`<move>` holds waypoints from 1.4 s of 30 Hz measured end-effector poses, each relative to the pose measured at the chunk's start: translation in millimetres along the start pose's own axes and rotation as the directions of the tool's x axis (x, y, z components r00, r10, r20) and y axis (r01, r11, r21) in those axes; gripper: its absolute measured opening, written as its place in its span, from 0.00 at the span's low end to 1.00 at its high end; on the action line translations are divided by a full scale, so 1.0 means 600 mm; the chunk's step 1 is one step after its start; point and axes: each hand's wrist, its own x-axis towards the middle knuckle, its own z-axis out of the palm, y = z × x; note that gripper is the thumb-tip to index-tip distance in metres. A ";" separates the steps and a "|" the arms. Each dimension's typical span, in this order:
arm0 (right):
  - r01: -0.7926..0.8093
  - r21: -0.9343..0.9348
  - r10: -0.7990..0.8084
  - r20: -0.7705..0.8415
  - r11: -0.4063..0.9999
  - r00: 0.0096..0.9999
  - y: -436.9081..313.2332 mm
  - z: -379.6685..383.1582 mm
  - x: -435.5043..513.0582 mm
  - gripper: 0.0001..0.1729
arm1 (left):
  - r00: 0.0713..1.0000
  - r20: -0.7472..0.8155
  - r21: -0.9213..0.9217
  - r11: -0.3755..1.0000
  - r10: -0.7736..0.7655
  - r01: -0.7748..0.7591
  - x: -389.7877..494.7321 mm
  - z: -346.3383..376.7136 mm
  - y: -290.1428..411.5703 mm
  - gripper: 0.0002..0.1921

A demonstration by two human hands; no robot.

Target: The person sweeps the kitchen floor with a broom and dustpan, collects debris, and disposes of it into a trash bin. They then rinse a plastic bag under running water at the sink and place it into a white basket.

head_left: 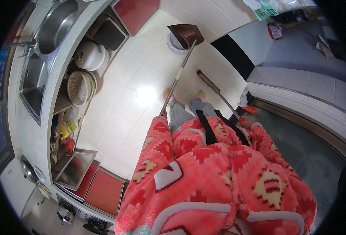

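My left hand (164, 113), mostly covered by its red fleece sleeve, grips the metal handle (177, 77) of a long-handled dustpan. The brown dustpan (187, 33) is tilted over a white bin (174, 45) on the tiled floor, hiding part of its opening. At my right side, my right hand (245, 122) is closed around the handle of a broom (209, 81). The broom's brush head rests on the floor ahead of my right foot. What the dustpan holds cannot be made out.
Left of me runs a counter (52, 97) with a double steel sink (57, 29) and open cabinets below, holding a rice cooker (90, 55) and plastic baskets (78, 88). An open cabinet door (76, 170) juts out at lower left. Behind my right side is a door threshold (302, 127).
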 end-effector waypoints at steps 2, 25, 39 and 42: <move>-0.010 -0.024 0.010 -0.008 1.000 1.000 -0.010 0.002 0.009 0.10 | 1.000 0.001 -0.007 1.000 0.005 -0.005 0.000 0.000 -0.002 0.15; 0.077 -0.588 -0.008 0.118 0.805 0.993 -0.205 0.018 0.202 0.32 | 0.942 -0.023 0.214 0.922 0.336 -0.323 -0.084 -0.031 -0.033 0.18; 0.355 -0.133 -0.375 -0.195 0.925 0.906 -0.450 0.086 0.821 0.33 | 0.886 -0.035 0.301 0.850 0.462 -0.432 -0.113 -0.072 -0.046 0.12; 0.109 0.230 -0.059 -0.217 0.967 0.975 -0.457 0.113 0.889 0.38 | 0.892 -0.077 0.365 0.845 0.445 -0.390 -0.126 -0.067 -0.053 0.13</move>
